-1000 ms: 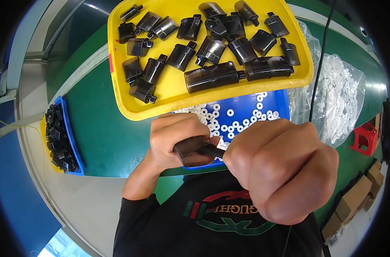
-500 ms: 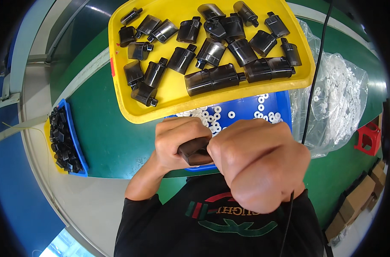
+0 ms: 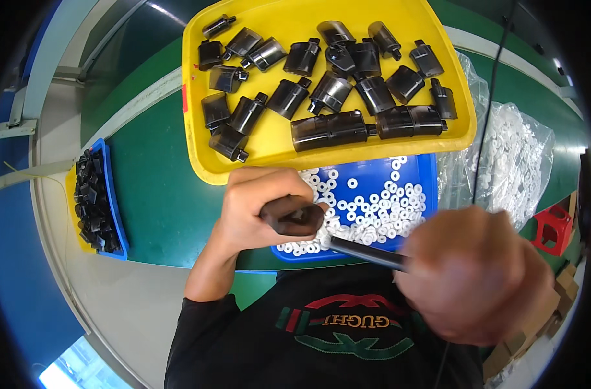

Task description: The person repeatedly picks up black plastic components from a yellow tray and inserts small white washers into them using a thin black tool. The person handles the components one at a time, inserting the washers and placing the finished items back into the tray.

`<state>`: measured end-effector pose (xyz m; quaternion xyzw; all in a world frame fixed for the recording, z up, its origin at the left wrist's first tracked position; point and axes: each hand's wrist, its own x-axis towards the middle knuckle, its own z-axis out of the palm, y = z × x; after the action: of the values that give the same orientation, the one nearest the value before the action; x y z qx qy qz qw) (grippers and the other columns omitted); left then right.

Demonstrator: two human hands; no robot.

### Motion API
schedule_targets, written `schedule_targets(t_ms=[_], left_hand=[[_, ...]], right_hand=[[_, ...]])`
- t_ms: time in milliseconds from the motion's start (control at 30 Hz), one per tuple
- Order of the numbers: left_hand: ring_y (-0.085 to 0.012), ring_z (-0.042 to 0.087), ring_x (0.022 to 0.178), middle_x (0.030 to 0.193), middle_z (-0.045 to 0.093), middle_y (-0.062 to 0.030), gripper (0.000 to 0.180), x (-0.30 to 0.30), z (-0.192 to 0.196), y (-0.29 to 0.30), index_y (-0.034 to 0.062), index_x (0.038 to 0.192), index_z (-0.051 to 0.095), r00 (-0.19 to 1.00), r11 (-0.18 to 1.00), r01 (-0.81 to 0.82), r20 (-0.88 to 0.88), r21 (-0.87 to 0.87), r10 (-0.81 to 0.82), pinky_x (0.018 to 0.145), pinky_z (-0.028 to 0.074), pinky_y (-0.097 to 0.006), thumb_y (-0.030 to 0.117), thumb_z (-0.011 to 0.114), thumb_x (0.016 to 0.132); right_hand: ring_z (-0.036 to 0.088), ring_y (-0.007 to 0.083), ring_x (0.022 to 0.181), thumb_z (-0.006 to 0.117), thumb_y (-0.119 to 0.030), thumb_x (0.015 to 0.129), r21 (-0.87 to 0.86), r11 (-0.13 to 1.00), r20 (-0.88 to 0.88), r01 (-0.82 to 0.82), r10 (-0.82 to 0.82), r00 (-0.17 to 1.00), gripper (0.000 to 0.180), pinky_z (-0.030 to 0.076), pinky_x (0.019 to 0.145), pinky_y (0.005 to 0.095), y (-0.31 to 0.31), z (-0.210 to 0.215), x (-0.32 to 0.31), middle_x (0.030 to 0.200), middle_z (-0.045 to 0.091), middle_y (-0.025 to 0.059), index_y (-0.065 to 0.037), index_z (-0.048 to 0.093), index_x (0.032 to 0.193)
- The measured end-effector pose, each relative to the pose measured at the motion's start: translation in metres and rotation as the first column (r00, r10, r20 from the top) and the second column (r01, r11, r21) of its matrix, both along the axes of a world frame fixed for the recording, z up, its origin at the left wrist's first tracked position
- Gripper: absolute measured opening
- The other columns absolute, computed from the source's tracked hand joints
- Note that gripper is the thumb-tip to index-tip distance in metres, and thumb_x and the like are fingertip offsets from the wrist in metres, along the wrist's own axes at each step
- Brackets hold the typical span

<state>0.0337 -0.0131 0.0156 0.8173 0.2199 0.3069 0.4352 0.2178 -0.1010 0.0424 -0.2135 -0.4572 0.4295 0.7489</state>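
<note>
In front of my chest, my left hand (image 3: 253, 211) is closed around a smoky translucent plastic housing (image 3: 289, 219), its hollow end facing up toward me. My right hand (image 3: 477, 275), blurred by motion, grips a dark slim rod (image 3: 370, 252). The rod points left, its tip just right of the housing and apart from it. Beneath both hands lies a blue tray (image 3: 373, 168) of loose white ring washers (image 3: 386, 214). Beyond it, a yellow tray (image 3: 263, 155) carries several similar dark housings (image 3: 331, 93), lying apart or touching, two joined end to end in the front row.
At far left, a blue bin (image 3: 114, 201) is heaped with small black parts (image 3: 91, 201). A clear plastic bag (image 3: 519, 155) of white washers lies on the green table (image 3: 156, 188) at right. A black cable (image 3: 490, 110) hangs past it. A red stool (image 3: 555, 229) and cardboard boxes (image 3: 564, 292) stand beyond.
My right hand has pulled away to the right and down from the housing, bringing the dark rod into view. The left hand has shifted slightly left, still holding the housing.
</note>
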Motion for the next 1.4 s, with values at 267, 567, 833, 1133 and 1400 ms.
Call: schedule_targets(t_ms=[267,567,833,1133,1400], left_hand=[[-0.0149,0.052,0.046,0.054,0.053,-0.0023,0.020,-0.004,0.006,0.000,0.0054,0.065,0.060,0.997,0.997,-0.068,0.028,0.039,0.067,0.046,0.038,-0.024,-0.001,0.077,0.058],[-0.0114,0.054,0.052,0.061,0.056,-0.0015,0.051,-0.004,0.022,0.033,0.0035,0.075,0.062,0.987,0.991,-0.079,-0.135,0.104,0.092,0.048,0.038,-0.024,0.053,0.070,0.078],[-0.0389,0.064,0.082,0.085,0.065,-0.0237,0.049,0.076,0.072,0.153,-0.0031,0.101,0.062,0.769,0.926,-0.202,-0.534,0.319,0.352,0.074,0.048,-0.042,0.044,0.054,0.094],[-0.0287,0.062,0.109,0.116,0.065,-0.0140,0.059,0.161,0.009,0.301,0.0055,0.112,0.064,0.470,0.843,-0.245,-0.701,0.479,0.536,0.091,0.049,-0.038,0.054,0.070,0.079],[-0.0307,0.057,0.114,0.125,0.057,-0.0127,0.054,0.143,-0.003,0.302,0.0085,0.121,0.062,0.591,0.843,-0.300,-0.607,0.446,0.531,0.097,0.046,-0.040,0.041,0.074,0.080]], right_hand=[[0.044,0.0186,0.050,0.057,-0.002,0.063,-0.080,0.922,0.705,0.380,-0.217,0.675,0.010,0.040,0.046,0.0296,-0.027,0.001,0.044,0.059,0.035,0.0015,-0.008,0.049,0.062],[0.056,0.0152,0.048,0.063,-0.007,0.072,0.157,0.882,0.987,0.445,-0.159,-0.034,0.017,0.044,0.043,0.0306,-0.025,-0.061,0.035,0.074,0.048,0.0038,-0.008,0.063,0.089],[0.053,0.0103,0.044,0.060,-0.016,0.076,0.231,0.873,0.967,0.429,-0.159,-0.197,0.035,0.044,0.038,0.0271,-0.023,-0.061,0.028,0.090,0.054,0.0048,-0.005,0.063,0.109],[0.058,0.0136,0.049,0.060,-0.017,0.076,0.220,0.897,0.975,0.383,-0.195,-0.104,0.008,0.047,0.038,0.0291,-0.025,-0.072,0.027,0.084,0.049,0.0045,-0.010,0.058,0.080],[0.058,0.0130,0.048,0.061,-0.016,0.075,0.225,0.906,0.973,0.360,-0.228,-0.035,0.007,0.047,0.040,0.0285,-0.027,-0.073,0.024,0.080,0.049,0.0033,-0.012,0.055,0.076]])
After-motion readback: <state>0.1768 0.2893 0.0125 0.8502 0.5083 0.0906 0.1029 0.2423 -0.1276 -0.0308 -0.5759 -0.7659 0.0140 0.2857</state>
